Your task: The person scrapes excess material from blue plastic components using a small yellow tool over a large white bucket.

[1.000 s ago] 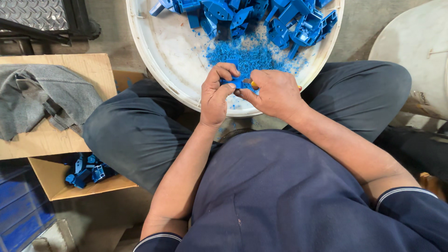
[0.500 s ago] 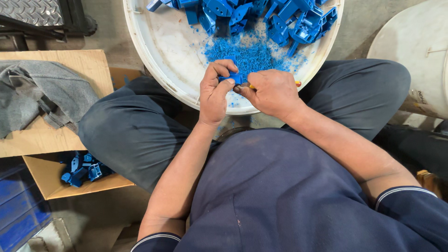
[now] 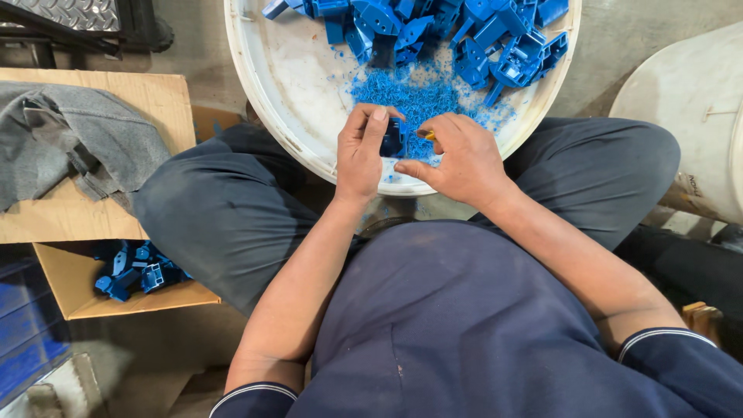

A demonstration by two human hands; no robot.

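My left hand (image 3: 362, 151) pinches a small dark blue plastic part (image 3: 392, 138) over the near rim of a round white basin (image 3: 279, 85). My right hand (image 3: 457, 159) is closed around a thin tool with a yellow tip (image 3: 428, 135) that touches the part's right side. Beneath my hands lies a heap of blue plastic shavings (image 3: 414, 97). Several blue plastic parts (image 3: 433, 31) are piled at the far side of the basin.
A cardboard box (image 3: 116, 298) at my left knee holds several blue parts (image 3: 135, 271). A grey cloth (image 3: 70, 147) lies on a cardboard sheet to the left. A white bucket (image 3: 689, 108) stands at the right. Blue crates (image 3: 27, 340) sit at lower left.
The view has shifted slightly toward the basin. My left hand has turned the blue part between its fingers, and my right hand has moved its tool along the part's edge.
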